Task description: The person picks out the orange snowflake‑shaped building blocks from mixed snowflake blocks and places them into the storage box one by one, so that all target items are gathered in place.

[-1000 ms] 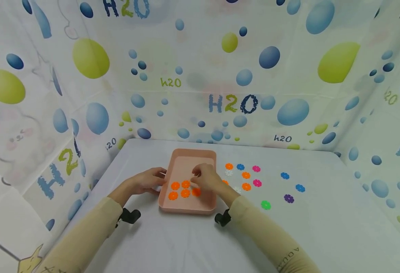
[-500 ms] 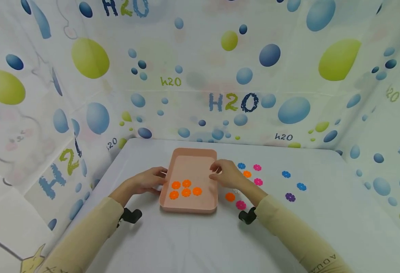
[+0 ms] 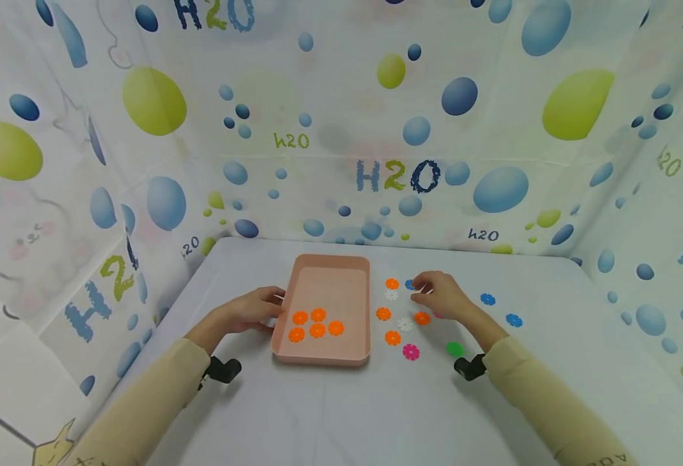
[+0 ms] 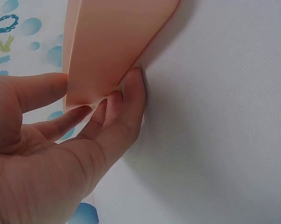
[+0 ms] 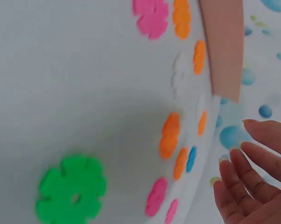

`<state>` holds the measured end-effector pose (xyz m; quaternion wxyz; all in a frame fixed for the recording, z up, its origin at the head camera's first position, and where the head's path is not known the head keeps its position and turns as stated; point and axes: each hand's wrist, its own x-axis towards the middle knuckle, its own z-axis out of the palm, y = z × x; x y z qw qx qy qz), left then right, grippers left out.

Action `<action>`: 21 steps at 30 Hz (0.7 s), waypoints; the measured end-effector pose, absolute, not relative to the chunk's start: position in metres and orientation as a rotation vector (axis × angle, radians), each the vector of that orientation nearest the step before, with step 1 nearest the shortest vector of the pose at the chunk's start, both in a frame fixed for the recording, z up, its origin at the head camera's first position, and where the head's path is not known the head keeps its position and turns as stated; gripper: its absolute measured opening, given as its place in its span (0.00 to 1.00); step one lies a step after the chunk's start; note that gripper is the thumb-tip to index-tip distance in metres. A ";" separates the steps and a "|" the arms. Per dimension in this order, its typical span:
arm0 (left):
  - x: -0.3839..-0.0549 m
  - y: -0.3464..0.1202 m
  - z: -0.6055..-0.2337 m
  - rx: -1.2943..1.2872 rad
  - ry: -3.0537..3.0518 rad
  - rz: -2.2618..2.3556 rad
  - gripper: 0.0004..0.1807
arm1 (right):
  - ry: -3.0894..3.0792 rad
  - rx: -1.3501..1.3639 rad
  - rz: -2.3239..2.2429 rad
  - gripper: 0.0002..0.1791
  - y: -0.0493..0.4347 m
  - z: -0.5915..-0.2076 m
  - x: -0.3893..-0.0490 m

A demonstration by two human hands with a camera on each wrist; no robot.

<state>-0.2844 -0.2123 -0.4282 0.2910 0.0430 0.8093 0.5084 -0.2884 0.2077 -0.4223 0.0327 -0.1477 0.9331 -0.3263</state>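
A shallow pink tray (image 3: 330,285) stands on the white-covered table, with several orange flower-shaped plastic discs (image 3: 317,330) lying flat at its near end. My left hand (image 3: 257,307) holds the tray's left side. In the left wrist view its thumb (image 4: 44,91) touches the wall near the rim, while the other fingers curl by the bottom edge. My right hand (image 3: 443,296) hovers over loose discs right of the tray, fingers loosely bent and holding nothing. Near it lie an orange disc (image 3: 422,318), a blue disc (image 3: 409,284) and a green disc (image 5: 72,191); a pink one is mostly hidden.
More discs lie about: white ones (image 3: 404,325), a pink one (image 3: 411,352), several orange ones (image 3: 392,338), and two blue ones (image 3: 513,320) farther right. A patterned curtain (image 3: 330,194) hangs behind the table and along both sides.
My right hand has moved from above the tray to the right, over the loose discs, uncovering those beside the tray. The left hand, the tray and its orange discs stay put.
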 end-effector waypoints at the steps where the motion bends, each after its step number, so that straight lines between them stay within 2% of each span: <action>1: -0.284 -0.212 -0.428 0.114 2.158 1.358 0.31 | 2.875 -0.442 -0.999 0.18 0.212 -0.424 -0.290; 10: -0.286 -0.212 -0.430 0.107 2.153 1.352 0.31 | 2.823 -0.215 -0.974 0.18 0.234 -0.442 -0.304; 21: -0.286 -0.212 -0.430 0.075 2.163 1.350 0.31 | 2.764 -0.111 -1.004 0.19 0.238 -0.453 -0.314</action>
